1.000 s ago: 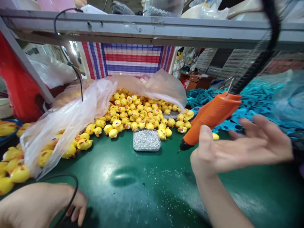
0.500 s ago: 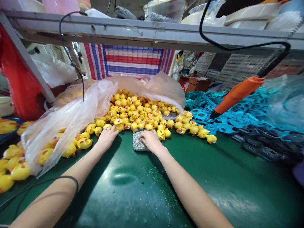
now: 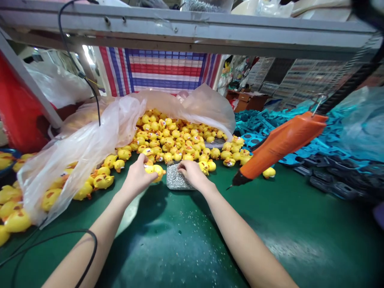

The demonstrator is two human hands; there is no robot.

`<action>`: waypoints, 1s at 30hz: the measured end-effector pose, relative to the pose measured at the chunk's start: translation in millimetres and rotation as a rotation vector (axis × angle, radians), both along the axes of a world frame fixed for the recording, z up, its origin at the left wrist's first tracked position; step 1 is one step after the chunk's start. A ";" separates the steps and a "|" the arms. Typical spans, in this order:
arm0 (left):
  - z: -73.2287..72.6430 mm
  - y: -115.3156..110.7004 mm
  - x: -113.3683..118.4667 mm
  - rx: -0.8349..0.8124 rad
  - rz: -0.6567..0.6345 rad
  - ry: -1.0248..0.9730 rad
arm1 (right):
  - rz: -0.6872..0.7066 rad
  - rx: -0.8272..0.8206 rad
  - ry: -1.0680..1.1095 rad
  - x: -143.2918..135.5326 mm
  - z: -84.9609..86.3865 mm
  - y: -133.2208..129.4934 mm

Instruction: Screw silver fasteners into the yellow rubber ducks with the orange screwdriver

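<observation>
My left hand [image 3: 138,176] is closed around a yellow toy duck [image 3: 158,172], held just above the table in front of the duck pile. A small tray [image 3: 177,188] full of tiny silvery pieces, which look like screws, sits to the right of that duck. Over the tray, my right hand [image 3: 193,174] has its fingertips bunched together and dipped among the pieces. Whatever they pinch is too small to make out. Behind both hands spreads a heap of yellow toy ducks [image 3: 171,138], spilling from a clear plastic bag [image 3: 210,106].
An orange electric screwdriver [image 3: 285,144] hangs at the right, its tip over the green table [image 3: 270,224]. Turquoise plastic parts [image 3: 258,124] and black parts [image 3: 327,176] lie behind it. A grey shelf beam [image 3: 180,30] crosses above. A black cable [image 3: 93,244] loops near my left forearm.
My left hand has picked a duck from the pile and drawn it back toward the tray. My right hand stays at the tray. The screwdriver has swung nearer and left in view.
</observation>
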State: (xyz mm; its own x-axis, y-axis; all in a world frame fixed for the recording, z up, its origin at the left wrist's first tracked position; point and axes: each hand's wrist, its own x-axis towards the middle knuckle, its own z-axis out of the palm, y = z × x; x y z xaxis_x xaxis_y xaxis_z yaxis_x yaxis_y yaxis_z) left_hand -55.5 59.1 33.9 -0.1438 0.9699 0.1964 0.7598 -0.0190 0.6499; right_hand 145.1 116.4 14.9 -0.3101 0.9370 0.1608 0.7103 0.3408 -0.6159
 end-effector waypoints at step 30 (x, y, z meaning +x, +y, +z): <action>-15.7 -27.7 31.9 -0.259 -0.165 -0.957 | 0.269 0.397 0.444 -38.1 15.0 -52.3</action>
